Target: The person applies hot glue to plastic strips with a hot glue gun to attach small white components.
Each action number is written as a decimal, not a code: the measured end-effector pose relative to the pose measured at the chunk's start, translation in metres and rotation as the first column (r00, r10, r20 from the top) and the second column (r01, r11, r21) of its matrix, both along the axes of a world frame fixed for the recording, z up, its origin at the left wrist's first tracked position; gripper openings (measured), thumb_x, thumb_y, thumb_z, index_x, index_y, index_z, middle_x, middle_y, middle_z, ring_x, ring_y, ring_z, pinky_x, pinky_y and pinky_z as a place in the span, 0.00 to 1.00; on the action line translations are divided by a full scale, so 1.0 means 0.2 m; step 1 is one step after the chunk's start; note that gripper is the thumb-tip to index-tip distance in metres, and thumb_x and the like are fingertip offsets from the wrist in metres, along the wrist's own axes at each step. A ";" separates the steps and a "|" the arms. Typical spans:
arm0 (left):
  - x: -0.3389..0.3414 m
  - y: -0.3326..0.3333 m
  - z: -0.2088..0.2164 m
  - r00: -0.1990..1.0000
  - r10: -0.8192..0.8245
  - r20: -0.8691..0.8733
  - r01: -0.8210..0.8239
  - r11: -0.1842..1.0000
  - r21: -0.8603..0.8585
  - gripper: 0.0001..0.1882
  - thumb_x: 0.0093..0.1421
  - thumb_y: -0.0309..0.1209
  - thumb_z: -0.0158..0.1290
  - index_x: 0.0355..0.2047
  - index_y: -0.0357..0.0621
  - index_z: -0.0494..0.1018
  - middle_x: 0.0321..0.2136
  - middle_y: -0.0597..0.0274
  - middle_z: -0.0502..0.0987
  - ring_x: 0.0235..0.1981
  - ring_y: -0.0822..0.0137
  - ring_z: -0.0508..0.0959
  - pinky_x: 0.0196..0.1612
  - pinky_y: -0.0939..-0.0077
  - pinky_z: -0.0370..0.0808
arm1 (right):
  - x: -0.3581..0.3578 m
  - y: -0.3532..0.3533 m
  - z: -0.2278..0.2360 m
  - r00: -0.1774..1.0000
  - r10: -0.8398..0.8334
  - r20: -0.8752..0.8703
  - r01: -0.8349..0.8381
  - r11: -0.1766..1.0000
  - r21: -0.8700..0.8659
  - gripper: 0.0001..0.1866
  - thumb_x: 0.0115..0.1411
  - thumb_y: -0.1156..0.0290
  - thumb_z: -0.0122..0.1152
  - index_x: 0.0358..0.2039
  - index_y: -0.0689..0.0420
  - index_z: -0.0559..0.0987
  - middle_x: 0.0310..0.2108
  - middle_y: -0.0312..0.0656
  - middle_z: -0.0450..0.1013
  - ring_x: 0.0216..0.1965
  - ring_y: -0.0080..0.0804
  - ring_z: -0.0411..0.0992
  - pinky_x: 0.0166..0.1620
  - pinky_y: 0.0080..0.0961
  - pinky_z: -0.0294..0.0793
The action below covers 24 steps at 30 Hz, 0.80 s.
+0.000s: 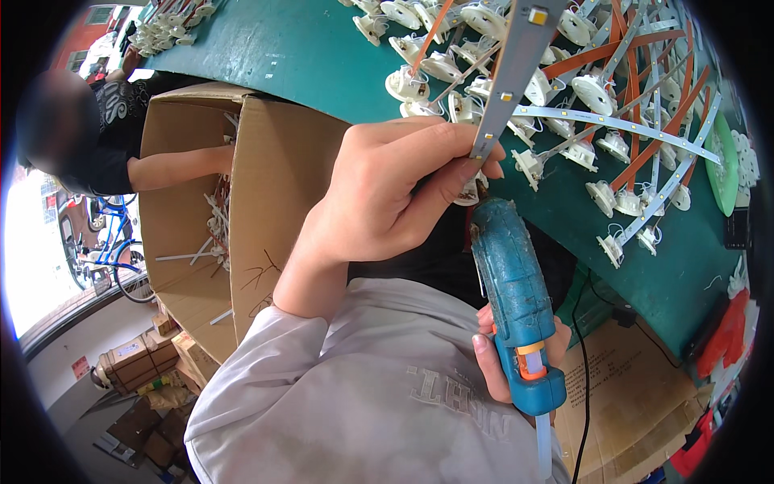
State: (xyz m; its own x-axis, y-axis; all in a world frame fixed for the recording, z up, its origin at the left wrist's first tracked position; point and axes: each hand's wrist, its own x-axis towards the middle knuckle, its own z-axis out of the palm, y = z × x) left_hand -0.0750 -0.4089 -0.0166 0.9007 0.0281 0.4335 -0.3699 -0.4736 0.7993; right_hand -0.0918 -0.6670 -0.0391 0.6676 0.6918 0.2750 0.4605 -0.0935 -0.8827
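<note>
My left hand (pixel 379 189) is closed in a pinch on the lower end of a grey LED strip (pixel 520 52), which slants up and away over the table. Just under those fingers sits a small white round base (pixel 470 192), mostly hidden. My right hand (pixel 490 363) grips a teal hot glue gun (pixel 509 266) from behind its body. The gun's nozzle points up at the base beside my left fingertips; whether they touch I cannot tell. From the gun's rear end sticks a translucent glue stick (pixel 543 448).
White round bases (pixel 592 95) with wires and LED strips crowd the green table (pixel 282 48). A green tray (pixel 727 173) lies at its right edge. At left, another person's arm (pixel 181 169) reaches into a large cardboard box (pixel 286 161). A black cable (pixel 586 395) hangs near the gun.
</note>
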 end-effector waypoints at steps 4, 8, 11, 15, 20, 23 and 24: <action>0.00 0.00 -0.01 1.000 -0.011 0.007 0.011 1.000 0.015 0.04 0.59 0.15 0.52 0.35 0.30 0.76 0.29 0.53 0.83 0.25 0.66 0.82 0.29 0.78 0.78 | -0.02 -0.01 -0.04 0.999 -0.023 0.029 0.022 0.999 0.042 0.13 0.45 0.76 0.71 0.25 0.58 0.71 0.16 0.36 0.70 0.13 0.29 0.69 0.21 0.19 0.69; 0.00 0.00 0.00 1.000 -0.009 0.027 0.008 1.000 0.009 0.04 0.59 0.15 0.52 0.35 0.30 0.76 0.29 0.53 0.83 0.25 0.66 0.82 0.29 0.78 0.78 | -0.02 -0.01 -0.04 0.996 -0.038 0.077 0.034 0.998 0.055 0.14 0.45 0.75 0.71 0.24 0.57 0.71 0.17 0.37 0.70 0.13 0.29 0.69 0.21 0.19 0.69; 0.00 0.00 -0.01 1.000 -0.008 0.011 0.008 1.000 0.008 0.04 0.59 0.15 0.52 0.35 0.30 0.76 0.29 0.53 0.83 0.25 0.66 0.82 0.29 0.78 0.78 | -0.01 -0.01 0.01 0.998 -0.022 0.058 0.023 1.000 -0.016 0.14 0.45 0.75 0.71 0.25 0.57 0.71 0.17 0.37 0.70 0.13 0.30 0.68 0.21 0.20 0.69; 0.00 0.00 0.00 1.000 -0.010 0.004 0.010 1.000 0.014 0.05 0.59 0.15 0.52 0.35 0.30 0.76 0.29 0.53 0.83 0.25 0.67 0.82 0.29 0.78 0.78 | -0.01 0.01 0.01 0.999 -0.012 0.031 0.013 0.999 -0.050 0.13 0.45 0.75 0.72 0.25 0.58 0.72 0.18 0.38 0.70 0.14 0.30 0.69 0.21 0.20 0.70; 0.00 0.00 -0.01 1.000 -0.015 -0.003 0.015 0.999 0.028 0.05 0.59 0.16 0.52 0.35 0.30 0.76 0.28 0.53 0.83 0.25 0.67 0.82 0.29 0.78 0.78 | -0.02 0.05 0.05 0.984 -0.104 -0.148 0.098 0.994 -0.045 0.13 0.45 0.75 0.72 0.25 0.59 0.73 0.17 0.38 0.71 0.13 0.30 0.69 0.21 0.21 0.70; -0.01 0.01 0.00 1.000 -0.007 -0.006 0.007 1.000 0.022 0.05 0.59 0.16 0.52 0.35 0.30 0.76 0.28 0.53 0.83 0.24 0.67 0.82 0.29 0.78 0.78 | -0.01 0.04 0.07 0.983 -0.098 -0.155 0.088 0.994 -0.065 0.13 0.45 0.75 0.72 0.26 0.60 0.73 0.18 0.38 0.71 0.13 0.30 0.70 0.22 0.21 0.70; -0.01 0.01 0.00 1.000 -0.007 -0.007 0.007 1.000 0.023 0.05 0.59 0.16 0.52 0.35 0.30 0.76 0.28 0.53 0.83 0.24 0.67 0.82 0.29 0.78 0.78 | -0.01 0.03 0.07 0.990 -0.078 -0.117 0.068 0.994 -0.086 0.13 0.45 0.75 0.72 0.26 0.60 0.73 0.18 0.38 0.71 0.14 0.30 0.70 0.22 0.21 0.70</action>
